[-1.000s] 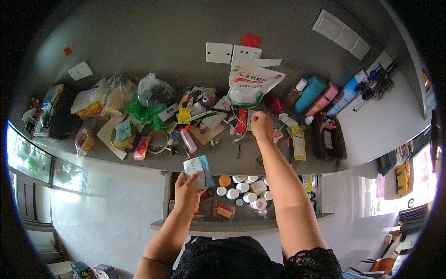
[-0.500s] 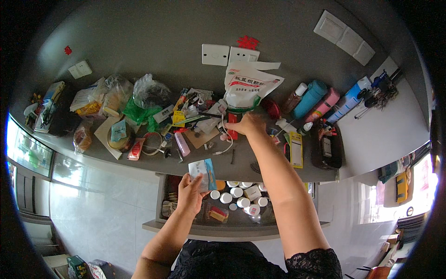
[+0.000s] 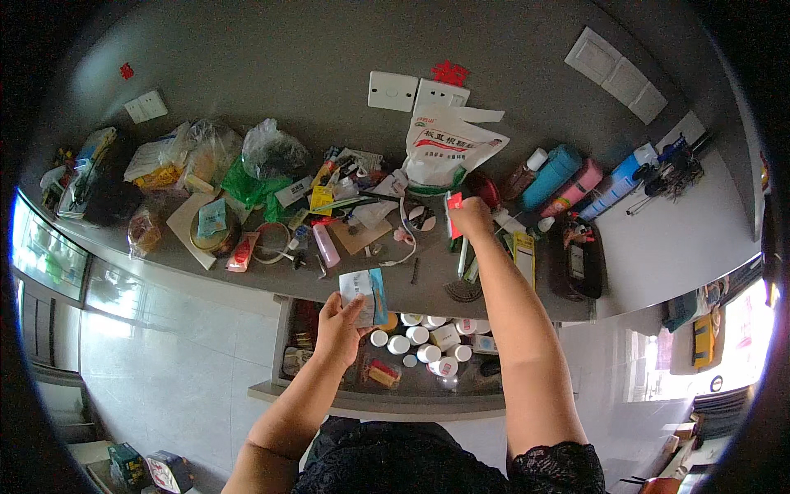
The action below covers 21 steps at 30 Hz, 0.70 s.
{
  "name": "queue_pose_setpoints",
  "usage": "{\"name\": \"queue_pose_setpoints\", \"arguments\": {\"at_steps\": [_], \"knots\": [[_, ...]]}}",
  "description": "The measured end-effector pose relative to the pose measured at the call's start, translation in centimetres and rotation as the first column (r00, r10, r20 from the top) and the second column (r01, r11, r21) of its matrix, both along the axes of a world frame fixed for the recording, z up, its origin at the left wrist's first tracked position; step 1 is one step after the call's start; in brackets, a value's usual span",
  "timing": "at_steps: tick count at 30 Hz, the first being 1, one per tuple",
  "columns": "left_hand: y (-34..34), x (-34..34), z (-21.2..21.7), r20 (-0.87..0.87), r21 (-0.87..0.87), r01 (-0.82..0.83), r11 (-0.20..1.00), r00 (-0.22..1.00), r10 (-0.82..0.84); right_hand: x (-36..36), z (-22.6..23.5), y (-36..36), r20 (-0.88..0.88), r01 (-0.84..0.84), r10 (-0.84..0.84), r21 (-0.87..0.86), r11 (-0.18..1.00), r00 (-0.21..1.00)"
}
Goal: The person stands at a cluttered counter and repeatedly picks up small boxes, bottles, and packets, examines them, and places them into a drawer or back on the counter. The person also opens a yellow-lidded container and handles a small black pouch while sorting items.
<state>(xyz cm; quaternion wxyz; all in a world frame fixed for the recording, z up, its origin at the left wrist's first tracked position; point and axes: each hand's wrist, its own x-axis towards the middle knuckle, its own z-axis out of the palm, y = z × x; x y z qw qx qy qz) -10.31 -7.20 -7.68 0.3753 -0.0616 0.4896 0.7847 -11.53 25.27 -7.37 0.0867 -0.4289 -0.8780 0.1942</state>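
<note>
My left hand point(image 3: 341, 325) is closed on a flat white-and-blue packet point(image 3: 359, 290), held above the front edge of the counter. Below it, white-capped bottles point(image 3: 417, 335) and small boxes lie in a pulled-out drawer point(image 3: 387, 405). Over the counter, my right hand point(image 3: 473, 218) pinches a narrow red-and-white packet point(image 3: 453, 211); the hand covers part of it. Just behind that hand stands a large white pouch point(image 3: 451, 148) with a green base. A white cable point(image 3: 405, 222) curls on the counter to the hand's left.
Plastic bags point(image 3: 271, 152), a pink tube-like bottle point(image 3: 326, 246) and a round tin point(image 3: 216, 230) crowd the counter's left. To the right lie a teal bottle point(image 3: 551, 175), a pink bottle point(image 3: 573, 186), a yellow package point(image 3: 524, 253) and a black case point(image 3: 576, 267).
My right hand has moved right, taking the red-and-white packet up off the counter. Small round items now show where it lay. My left hand still holds the white-and-blue packet.
</note>
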Motion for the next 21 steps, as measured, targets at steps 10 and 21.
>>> {"name": "queue_pose_setpoints", "arguments": {"at_steps": [10, 21], "knots": [[2.2, -0.7, 1.5, -0.027, 0.125, 0.061, 0.99, 0.998, -0.058, 8.2, 6.5, -9.1, -0.504, -0.297, -0.259, -0.773, 0.561, 0.824], [3.7, 1.3, 4.7, -0.095, 0.224, 0.088, 0.971, 0.993, -0.068, 11.9, 6.9, -15.9, -0.606, -0.344, -0.193, -0.653, 0.674, 0.772]]}}
